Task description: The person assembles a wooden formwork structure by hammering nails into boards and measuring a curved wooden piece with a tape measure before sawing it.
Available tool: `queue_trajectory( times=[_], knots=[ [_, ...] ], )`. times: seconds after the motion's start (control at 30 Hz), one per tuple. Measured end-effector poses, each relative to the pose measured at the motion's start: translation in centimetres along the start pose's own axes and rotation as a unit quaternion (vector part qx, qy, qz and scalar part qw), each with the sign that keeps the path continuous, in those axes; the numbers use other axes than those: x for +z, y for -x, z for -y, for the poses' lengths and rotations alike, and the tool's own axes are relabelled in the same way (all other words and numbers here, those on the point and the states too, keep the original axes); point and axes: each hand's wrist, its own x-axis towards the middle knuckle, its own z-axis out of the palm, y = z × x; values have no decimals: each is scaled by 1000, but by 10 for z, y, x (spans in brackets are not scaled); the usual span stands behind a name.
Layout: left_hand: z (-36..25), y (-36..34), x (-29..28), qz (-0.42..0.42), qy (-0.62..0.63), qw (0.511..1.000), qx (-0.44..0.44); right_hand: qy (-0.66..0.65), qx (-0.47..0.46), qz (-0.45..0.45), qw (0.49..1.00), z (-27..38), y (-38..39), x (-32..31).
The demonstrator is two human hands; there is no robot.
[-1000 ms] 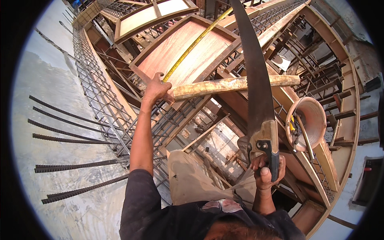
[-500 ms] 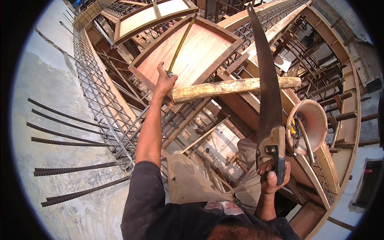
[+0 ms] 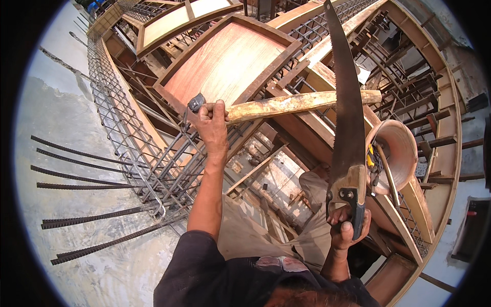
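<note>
In my right hand [image 3: 350,227] is the dark handle of a handsaw [image 3: 349,107]. The long curved blade points up and away, crossing in front of a rough timber piece [image 3: 296,106]. My left hand [image 3: 210,120] has its fingers curled beside the timber's left end, against a dark tape measure [image 3: 196,102]. The tape measure sits at the near corner of a framed plywood panel [image 3: 230,61], and no yellow blade shows from it. Part of the left grip is hidden, and I cannot tell whether it touches the timber.
A bucket [image 3: 399,148] with tools in it stands right of the saw. Rebar cages [image 3: 123,123] run along the left, and several bare rebar ends [image 3: 92,220] stick out over the concrete [image 3: 97,250]. Between the beams, an opening shows a lower level [image 3: 276,179].
The yellow tape that stretched across the panel has drawn back into its case. My left hand has closed and come down toward the timber's end. The saw stays held upright.
</note>
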Motion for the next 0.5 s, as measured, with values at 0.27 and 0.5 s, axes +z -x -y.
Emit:
queue_trajectory(
  times=[0.27, 0.5],
  knots=[
    [100, 62, 155, -158, 386, 835, -359, -27, -8, -4, 1000, 8, -3, -10],
    [102, 56, 153, -139, 462, 820, -308, 9, -25, -30, 999, 20, 4, -31]
  ],
)
